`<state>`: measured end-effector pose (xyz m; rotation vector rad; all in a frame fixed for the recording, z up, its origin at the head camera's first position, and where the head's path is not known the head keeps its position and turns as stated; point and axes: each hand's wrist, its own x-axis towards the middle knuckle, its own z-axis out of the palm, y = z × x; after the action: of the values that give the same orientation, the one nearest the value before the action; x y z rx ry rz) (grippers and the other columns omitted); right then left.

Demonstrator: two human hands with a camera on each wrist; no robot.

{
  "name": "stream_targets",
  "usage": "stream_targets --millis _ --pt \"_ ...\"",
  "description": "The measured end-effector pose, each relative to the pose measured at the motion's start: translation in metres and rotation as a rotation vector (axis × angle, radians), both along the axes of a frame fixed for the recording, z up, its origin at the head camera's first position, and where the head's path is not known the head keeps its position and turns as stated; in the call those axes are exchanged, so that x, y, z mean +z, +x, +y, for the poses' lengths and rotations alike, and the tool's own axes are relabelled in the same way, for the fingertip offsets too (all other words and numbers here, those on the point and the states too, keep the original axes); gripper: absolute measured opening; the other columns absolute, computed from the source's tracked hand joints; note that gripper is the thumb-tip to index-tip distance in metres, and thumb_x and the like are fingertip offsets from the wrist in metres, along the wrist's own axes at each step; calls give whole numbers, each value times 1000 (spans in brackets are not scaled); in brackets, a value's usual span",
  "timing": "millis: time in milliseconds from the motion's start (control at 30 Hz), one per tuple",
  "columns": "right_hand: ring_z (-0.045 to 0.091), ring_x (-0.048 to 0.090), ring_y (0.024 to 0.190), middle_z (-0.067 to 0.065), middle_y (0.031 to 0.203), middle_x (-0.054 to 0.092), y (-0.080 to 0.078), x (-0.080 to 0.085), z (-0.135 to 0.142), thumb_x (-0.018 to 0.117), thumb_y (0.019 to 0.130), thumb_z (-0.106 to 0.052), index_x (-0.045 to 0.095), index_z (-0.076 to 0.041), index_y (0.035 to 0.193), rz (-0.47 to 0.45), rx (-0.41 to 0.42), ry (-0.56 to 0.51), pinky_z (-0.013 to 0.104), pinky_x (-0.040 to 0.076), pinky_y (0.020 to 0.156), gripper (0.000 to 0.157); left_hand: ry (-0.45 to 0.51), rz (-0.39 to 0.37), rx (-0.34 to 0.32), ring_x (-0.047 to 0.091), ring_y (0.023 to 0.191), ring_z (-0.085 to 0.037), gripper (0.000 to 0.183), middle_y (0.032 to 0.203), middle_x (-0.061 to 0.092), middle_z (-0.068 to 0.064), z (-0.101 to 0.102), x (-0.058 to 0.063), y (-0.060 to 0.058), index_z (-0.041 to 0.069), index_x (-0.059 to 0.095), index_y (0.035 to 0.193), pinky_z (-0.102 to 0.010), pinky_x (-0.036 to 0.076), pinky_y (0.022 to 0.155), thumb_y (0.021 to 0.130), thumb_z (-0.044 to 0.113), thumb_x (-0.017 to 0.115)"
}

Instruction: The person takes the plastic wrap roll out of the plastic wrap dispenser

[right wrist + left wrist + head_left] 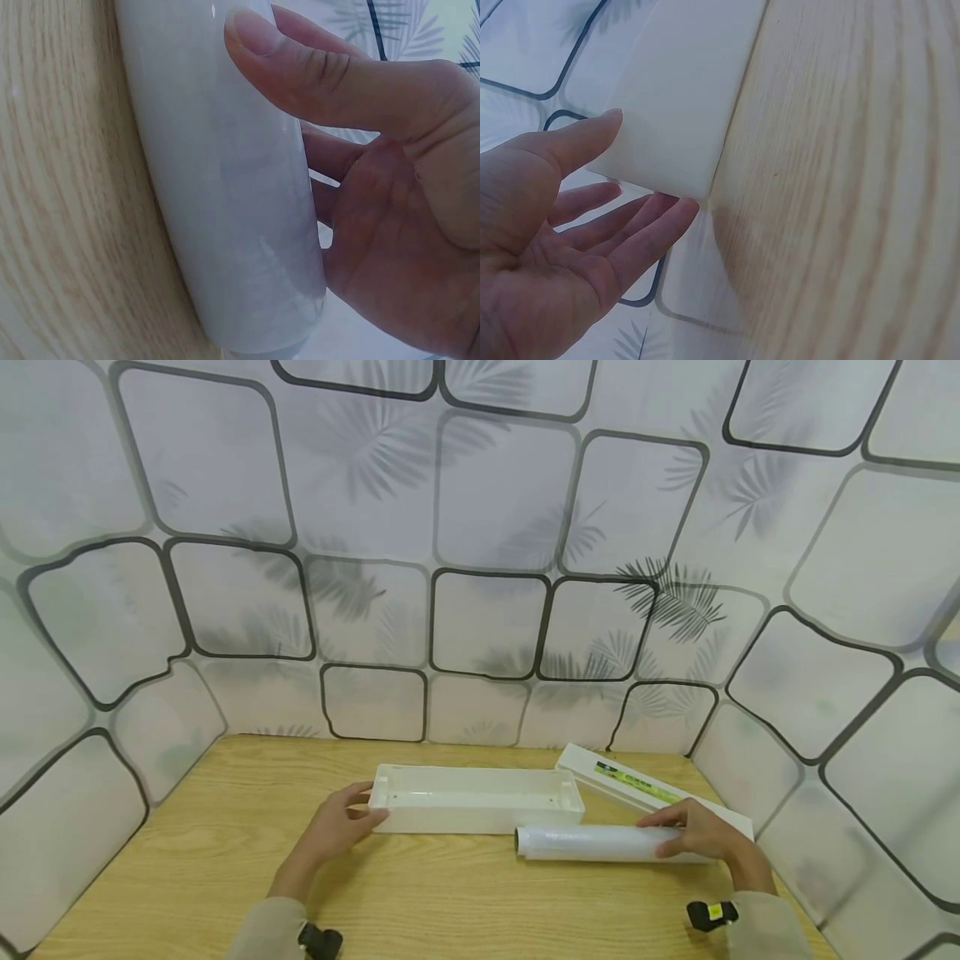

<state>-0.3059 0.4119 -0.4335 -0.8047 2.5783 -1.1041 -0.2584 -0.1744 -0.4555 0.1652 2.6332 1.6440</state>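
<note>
A long white open-topped box [480, 820] stands on the wooden table, with small fittings inside its ends. My left hand [340, 822] holds its left end, thumb over the front corner and fingers against the end face. In the left wrist view the fingertips of the left hand [570, 240] meet the edge of the box [682, 97]. A thick roll of cling film [588, 843] lies in front of the box's right part, its dark core showing at the left end. My right hand [697, 831] grips the roll's right part, thumb across the film [225, 187] in the right wrist view.
Behind the roll a long white lid-like piece [585, 764] with a green and yellow label lies slantwise, partly hidden by my right hand. Patterned cloth walls [487, 627] enclose the table [450, 902] at the back and both sides.
</note>
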Motion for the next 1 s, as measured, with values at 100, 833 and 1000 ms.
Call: stream_targets --millis 100,833,1000 --pt "-11 64 105 26 118 74 0 0 1 86 81 -9 73 9 118 -10 12 -10 14 55 85 42 6 2 0 65 121 -46 65 143 55 -35 1 1 1 -3 45 152 -43 65 84 98 23 72" --pt "5 72 100 24 117 75 10 22 -11 68 98 -5 68 11 123 182 24 0 24 59 80 30 -11 5 -17 63 123 -49 68 144 53 -37 1 -1 0 -4 42 153 -43 65 85 99 26 71" --pt "-1 68 97 23 118 75 11 29 -45 66 100 -10 72 3 123 194 -32 17 32 58 83 27 -25 5 -10 64 122 -49 68 144 54 -37 0 -1 -1 -3 43 153 -43 65 85 99 25 71"
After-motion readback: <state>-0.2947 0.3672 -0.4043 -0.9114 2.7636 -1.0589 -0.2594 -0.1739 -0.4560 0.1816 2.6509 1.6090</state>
